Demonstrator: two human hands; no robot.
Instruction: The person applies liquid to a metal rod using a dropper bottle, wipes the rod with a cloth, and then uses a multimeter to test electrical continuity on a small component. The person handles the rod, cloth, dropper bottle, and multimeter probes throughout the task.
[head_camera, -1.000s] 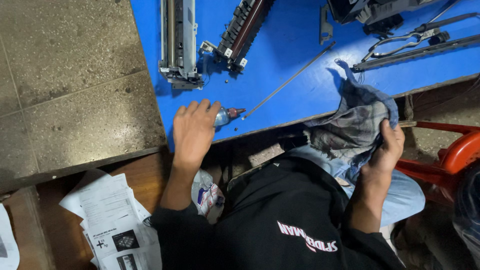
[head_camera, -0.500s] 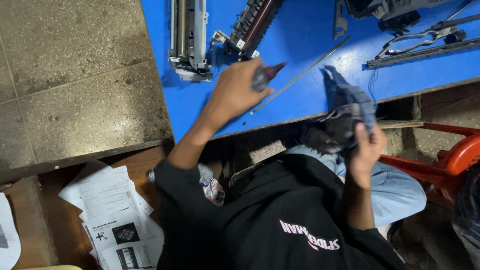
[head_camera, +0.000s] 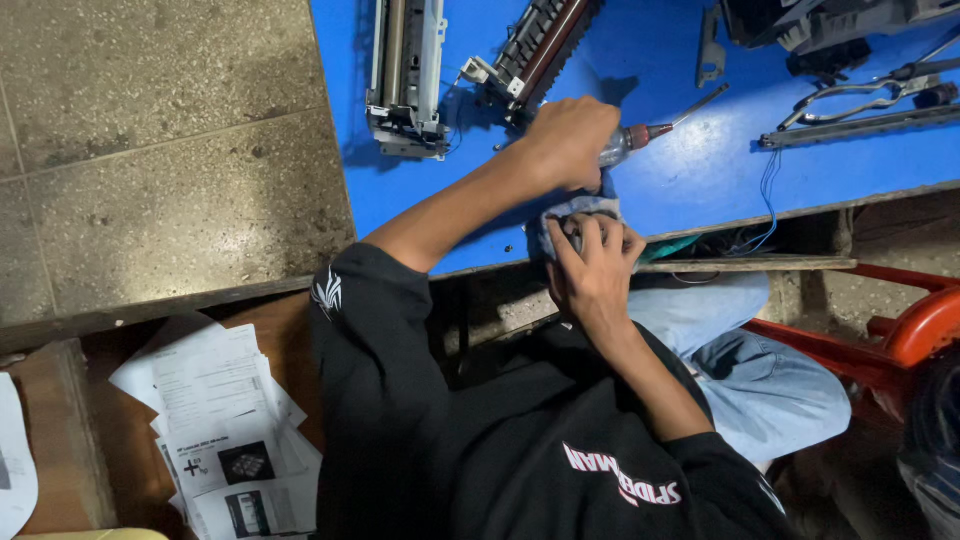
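Note:
My left hand is closed around a screwdriver with a clear and red handle; its shaft points right over the blue table. Just below it, at the table's front edge, my right hand grips a bunched grey-blue cloth. The cloth sits right under my left hand, touching it. Most of the cloth is hidden by my fingers.
A grey printer roller assembly and a black toothed roller unit lie on the table behind my hands. Metal bars and wires and a black casing lie at the right. Printed papers lie on the floor; a red stool frame stands right.
My left hand picked the screwdriver up from the table edge and lifted it. My right hand brought the cloth in from the right and bunched it under the left hand.

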